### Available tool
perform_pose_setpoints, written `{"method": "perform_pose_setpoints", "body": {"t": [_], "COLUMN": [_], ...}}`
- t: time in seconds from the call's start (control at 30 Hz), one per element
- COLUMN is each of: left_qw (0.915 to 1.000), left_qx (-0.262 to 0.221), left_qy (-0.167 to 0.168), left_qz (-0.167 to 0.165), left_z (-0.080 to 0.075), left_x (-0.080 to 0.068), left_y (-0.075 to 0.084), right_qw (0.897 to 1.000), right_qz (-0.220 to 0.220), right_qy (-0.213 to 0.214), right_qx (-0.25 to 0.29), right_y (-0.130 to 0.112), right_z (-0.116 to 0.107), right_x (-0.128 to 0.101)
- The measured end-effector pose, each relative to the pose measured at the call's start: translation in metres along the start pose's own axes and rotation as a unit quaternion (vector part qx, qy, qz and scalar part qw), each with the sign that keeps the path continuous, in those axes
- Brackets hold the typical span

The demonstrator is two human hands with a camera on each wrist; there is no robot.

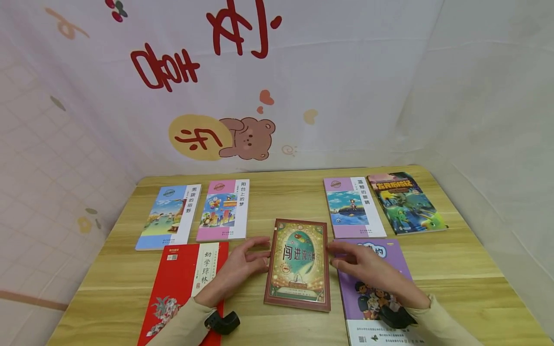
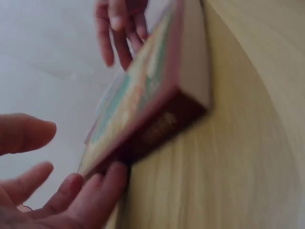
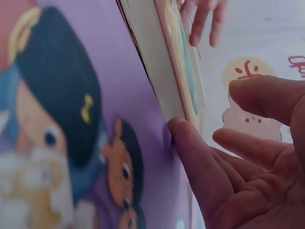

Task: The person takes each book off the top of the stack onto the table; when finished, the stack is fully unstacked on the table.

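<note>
A thick book with a dark red border and a gold-and-green cover lies face up between the two hands in the head view. My left hand is at its left side, fingers loosely bent and thumb apart. In the left wrist view the fingertips reach the dark red spine. On the other side, my right hand hovers over or rests on a purple book; I cannot tell which. Its fingertip is close to the page edge of the middle book. Neither hand grips it.
A red book lies at the left front. Behind it are a blue book and a pink book. At the back right lie a lilac book and a green dinosaur book. A printed cloth hangs behind the wooden table.
</note>
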State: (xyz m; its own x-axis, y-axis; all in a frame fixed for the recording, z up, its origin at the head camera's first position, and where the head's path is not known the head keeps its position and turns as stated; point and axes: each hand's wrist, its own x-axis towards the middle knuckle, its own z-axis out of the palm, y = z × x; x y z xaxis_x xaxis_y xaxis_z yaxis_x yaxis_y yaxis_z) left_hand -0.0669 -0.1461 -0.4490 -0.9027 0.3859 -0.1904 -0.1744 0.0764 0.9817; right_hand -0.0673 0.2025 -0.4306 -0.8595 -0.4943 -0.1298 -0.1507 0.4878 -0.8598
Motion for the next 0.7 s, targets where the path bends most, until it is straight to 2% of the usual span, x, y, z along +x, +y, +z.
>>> {"method": "perform_pose_setpoints", "body": {"t": [0.1, 0.17, 0.3, 0.47, 0.63, 0.7], "left_qw": [0.9996, 0.9979, 0.9900, 0.9806, 0.9749, 0.9761], "left_qx": [-0.020, -0.056, -0.129, -0.179, -0.206, -0.201], "left_qy": [0.008, 0.015, 0.028, 0.040, 0.015, 0.002], "left_qz": [-0.016, -0.028, -0.050, -0.070, -0.083, -0.083], "left_z": [0.002, 0.004, 0.008, 0.011, 0.015, 0.018], "left_x": [0.000, 0.001, 0.003, 0.004, 0.006, 0.007], "left_y": [0.002, 0.003, 0.004, 0.004, 0.008, 0.008], "right_qw": [1.000, 1.000, 1.000, 1.000, 1.000, 1.000], "right_qz": [0.001, 0.006, 0.006, 0.001, 0.009, 0.013], "right_qy": [-0.001, 0.000, 0.005, 0.006, 0.001, 0.001], "right_qx": [-0.005, -0.008, -0.017, -0.009, 0.004, 0.007], "right_y": [-0.002, -0.003, -0.004, -0.003, -0.003, -0.003], "right_z": [0.003, 0.004, 0.004, 0.002, 0.002, 0.002], "right_x": [0.003, 0.005, 0.006, 0.007, 0.007, 0.008]}}
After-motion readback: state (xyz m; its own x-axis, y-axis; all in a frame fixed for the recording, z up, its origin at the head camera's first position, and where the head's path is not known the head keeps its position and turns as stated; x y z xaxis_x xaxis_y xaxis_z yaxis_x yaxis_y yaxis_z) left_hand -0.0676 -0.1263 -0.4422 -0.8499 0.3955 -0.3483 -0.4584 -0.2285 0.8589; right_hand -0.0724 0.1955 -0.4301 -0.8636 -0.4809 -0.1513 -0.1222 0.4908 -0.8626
